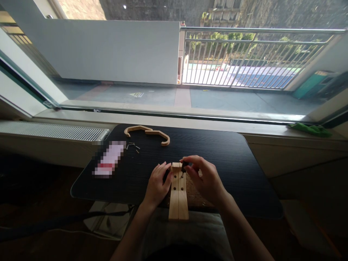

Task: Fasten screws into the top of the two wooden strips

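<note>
Lower centre, the right hand (208, 178) pinches the driver (184, 166), apparently screwing, left hand (158, 182) half-spread against the wood (178, 204), steady turning called for next.

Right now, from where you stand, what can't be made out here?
All in the head view:
- Driver: the right grip covers part of its handle; its tip is too small to tell what it meets.
- Pale item: pixelation hides any print.
- Screws: too small to show their head shapes.
- Brown mat: partly hidden by wood and right grip.
</note>
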`<move>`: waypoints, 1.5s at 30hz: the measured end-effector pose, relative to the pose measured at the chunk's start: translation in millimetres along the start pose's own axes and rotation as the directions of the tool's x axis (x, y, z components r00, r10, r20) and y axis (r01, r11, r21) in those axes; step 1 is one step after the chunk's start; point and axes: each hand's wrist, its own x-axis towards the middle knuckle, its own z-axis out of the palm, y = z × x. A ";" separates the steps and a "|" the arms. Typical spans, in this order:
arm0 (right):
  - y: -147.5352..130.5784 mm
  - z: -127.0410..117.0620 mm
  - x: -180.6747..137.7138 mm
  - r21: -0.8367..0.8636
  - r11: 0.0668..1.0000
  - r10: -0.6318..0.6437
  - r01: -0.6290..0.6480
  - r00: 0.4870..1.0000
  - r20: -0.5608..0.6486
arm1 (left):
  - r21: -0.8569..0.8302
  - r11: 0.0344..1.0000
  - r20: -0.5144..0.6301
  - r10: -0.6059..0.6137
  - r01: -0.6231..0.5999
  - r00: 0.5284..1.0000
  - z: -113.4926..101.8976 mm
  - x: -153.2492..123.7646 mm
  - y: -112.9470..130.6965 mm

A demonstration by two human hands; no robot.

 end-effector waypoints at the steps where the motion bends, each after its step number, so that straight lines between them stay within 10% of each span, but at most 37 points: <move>1: 0.6 -0.3 -0.3 -0.001 1.000 -0.002 0.002 1.000 -0.004 | 0.000 1.000 -0.003 0.003 -0.003 1.000 0.2 0.0 -0.1; 27: 3.2 3.7 4.3 -0.179 0.974 -0.163 0.143 0.981 -0.107 | -0.017 1.000 0.003 -0.007 0.007 1.000 0.2 0.0 -0.1; 45: -2.2 7.7 -2.9 0.060 0.998 -0.017 0.025 0.993 -0.121 | -0.013 1.000 -0.002 -0.008 0.008 1.000 0.0 0.1 0.5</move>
